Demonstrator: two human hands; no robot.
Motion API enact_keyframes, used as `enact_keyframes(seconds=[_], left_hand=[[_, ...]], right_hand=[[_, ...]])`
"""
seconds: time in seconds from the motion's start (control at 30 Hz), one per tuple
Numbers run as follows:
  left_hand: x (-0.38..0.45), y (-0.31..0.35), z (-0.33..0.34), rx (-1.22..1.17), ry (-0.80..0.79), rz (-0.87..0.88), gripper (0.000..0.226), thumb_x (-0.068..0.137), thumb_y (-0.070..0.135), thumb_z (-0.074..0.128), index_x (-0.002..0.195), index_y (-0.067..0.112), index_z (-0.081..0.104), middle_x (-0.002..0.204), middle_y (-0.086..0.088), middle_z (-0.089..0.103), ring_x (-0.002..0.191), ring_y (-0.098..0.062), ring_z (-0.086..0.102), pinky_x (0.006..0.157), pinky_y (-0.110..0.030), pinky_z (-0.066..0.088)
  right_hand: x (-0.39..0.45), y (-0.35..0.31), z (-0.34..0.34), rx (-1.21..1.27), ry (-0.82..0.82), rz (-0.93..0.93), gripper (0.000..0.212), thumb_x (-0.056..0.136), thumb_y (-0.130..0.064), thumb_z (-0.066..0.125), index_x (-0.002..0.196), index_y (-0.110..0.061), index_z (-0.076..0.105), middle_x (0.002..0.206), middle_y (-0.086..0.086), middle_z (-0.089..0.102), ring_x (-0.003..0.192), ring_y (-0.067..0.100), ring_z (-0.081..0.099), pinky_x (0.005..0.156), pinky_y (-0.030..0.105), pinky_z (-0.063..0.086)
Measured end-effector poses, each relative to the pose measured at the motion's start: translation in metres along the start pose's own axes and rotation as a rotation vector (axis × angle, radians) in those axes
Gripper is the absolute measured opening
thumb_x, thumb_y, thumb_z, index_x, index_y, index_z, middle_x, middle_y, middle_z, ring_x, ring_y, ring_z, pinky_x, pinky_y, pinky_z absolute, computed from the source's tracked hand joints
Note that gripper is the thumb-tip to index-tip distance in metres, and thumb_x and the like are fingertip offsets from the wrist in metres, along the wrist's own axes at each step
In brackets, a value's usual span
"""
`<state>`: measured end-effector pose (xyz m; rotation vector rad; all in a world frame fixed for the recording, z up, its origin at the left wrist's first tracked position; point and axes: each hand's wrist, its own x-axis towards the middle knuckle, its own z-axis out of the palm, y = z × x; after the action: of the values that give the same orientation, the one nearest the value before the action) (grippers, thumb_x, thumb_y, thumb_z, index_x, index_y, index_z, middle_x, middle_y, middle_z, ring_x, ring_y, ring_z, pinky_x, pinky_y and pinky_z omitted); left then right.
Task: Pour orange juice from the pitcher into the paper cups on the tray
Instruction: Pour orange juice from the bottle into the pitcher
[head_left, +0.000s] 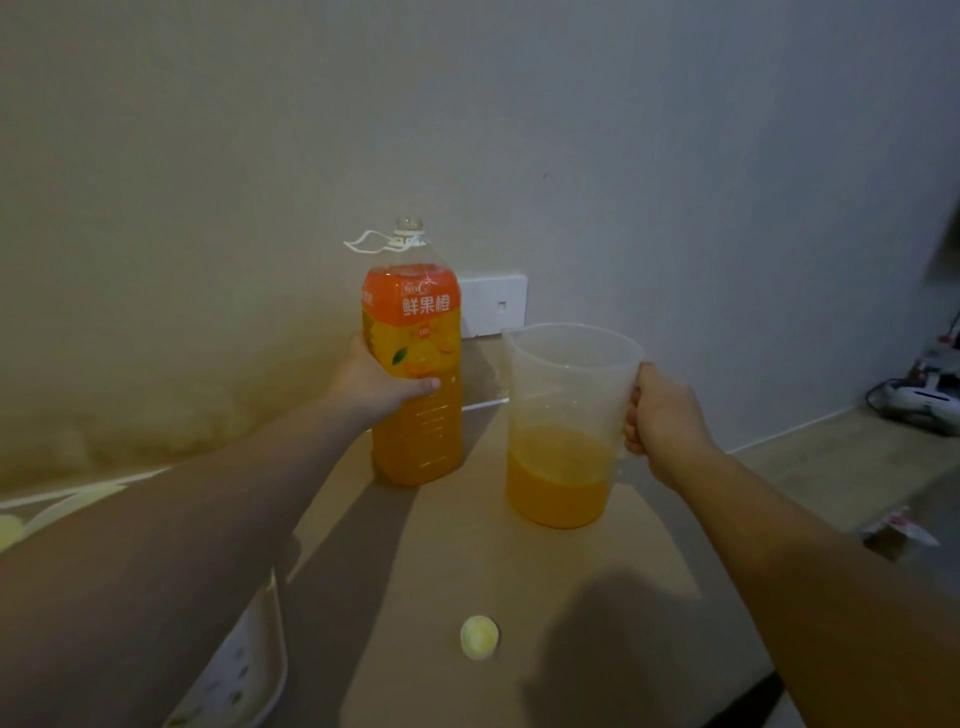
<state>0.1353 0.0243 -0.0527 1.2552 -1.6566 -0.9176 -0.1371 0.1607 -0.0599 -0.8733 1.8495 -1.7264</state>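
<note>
Both hands busy, well apart. Left hand (382, 387) is wrapped around the middle of the juice bottle (415, 364), thumb across its front; bottle upright on the brown tabletop (467, 561), uncapped. Right hand (662, 423) is clenched on the handle of the clear pitcher (566, 421), which stands upright just right of the bottle, roughly a third full of orange juice.

The tray (249, 660) shows only as a white corner under the left forearm, close to the person. No paper cups visible; cannot tell where they sit on it.

Risks, as I judge them: the pitcher has to travel from the right hand's side across to the tray under the left arm, so the left arm and the open bottle lie in that path. Bumping the uncapped bottle would spill it. A quick lift could slosh the juice over the wide rim. Light paper cups could tip under a fast stream.

Around: yellow bottle cap (479, 638) lies loose on the tabletop between the forearms, nearer the person. White wall socket (493, 306) behind the bottle. Clutter with cables (919, 400) far out beyond the right hand.
</note>
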Motion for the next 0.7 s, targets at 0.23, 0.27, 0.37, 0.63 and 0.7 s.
enact_keyframes(seconds=[0.23, 0.27, 0.37, 0.63, 0.7], left_hand=[[-0.016, 0.010, -0.002, 0.050, -0.043, -0.014, 0.101, 0.062, 0.039, 0.097, 0.147, 0.023, 0.045, 0.144, -0.006, 0.057, 0.131, -0.032, 0.055, 0.101, -0.045, 0.047], [-0.020, 0.012, -0.004, 0.058, -0.045, -0.016, 0.100, 0.064, 0.038, 0.096, 0.148, 0.023, 0.044, 0.146, -0.006, 0.056, 0.132, -0.032, 0.054, 0.101, -0.045, 0.047], [-0.034, 0.022, -0.015, 0.118, -0.034, -0.007, 0.108, 0.067, 0.040, 0.094, 0.153, 0.020, 0.032, 0.153, -0.008, 0.047, 0.137, -0.033, 0.048, 0.102, -0.046, 0.046], [-0.082, 0.050, -0.067, 0.343, -0.067, 0.107, 0.088, 0.083, 0.047, 0.080, 0.156, 0.029, 0.034, 0.160, -0.005, 0.039, 0.142, -0.028, 0.042, 0.097, -0.034, 0.040], [-0.093, 0.053, -0.078, 0.388, -0.072, 0.146, 0.082, 0.083, 0.050, 0.079, 0.153, 0.034, 0.039, 0.158, -0.004, 0.041, 0.141, -0.026, 0.043, 0.097, -0.034, 0.040]], right_hand=[[-0.007, -0.004, 0.002, 0.081, -0.007, 0.041, 0.035, 0.091, -0.027, 0.045, 0.057, -0.021, 0.036, 0.050, 0.000, 0.032, 0.046, 0.018, 0.027, 0.047, 0.030, 0.025], [-0.008, -0.005, 0.001, 0.092, -0.016, 0.049, 0.036, 0.092, -0.027, 0.045, 0.058, -0.021, 0.036, 0.049, 0.000, 0.032, 0.045, 0.018, 0.027, 0.047, 0.030, 0.024], [-0.016, -0.008, 0.002, 0.140, -0.036, 0.066, 0.036, 0.094, -0.026, 0.046, 0.060, -0.021, 0.036, 0.049, -0.001, 0.032, 0.044, 0.017, 0.026, 0.047, 0.030, 0.024], [-0.046, -0.014, 0.007, 0.264, -0.021, 0.077, 0.038, 0.096, -0.027, 0.050, 0.061, -0.021, 0.037, 0.046, -0.003, 0.031, 0.040, 0.014, 0.027, 0.045, 0.031, 0.023], [-0.054, -0.017, 0.009, 0.259, -0.042, 0.050, 0.039, 0.098, -0.028, 0.051, 0.061, -0.021, 0.040, 0.047, -0.003, 0.033, 0.040, 0.013, 0.029, 0.045, 0.031, 0.024]])
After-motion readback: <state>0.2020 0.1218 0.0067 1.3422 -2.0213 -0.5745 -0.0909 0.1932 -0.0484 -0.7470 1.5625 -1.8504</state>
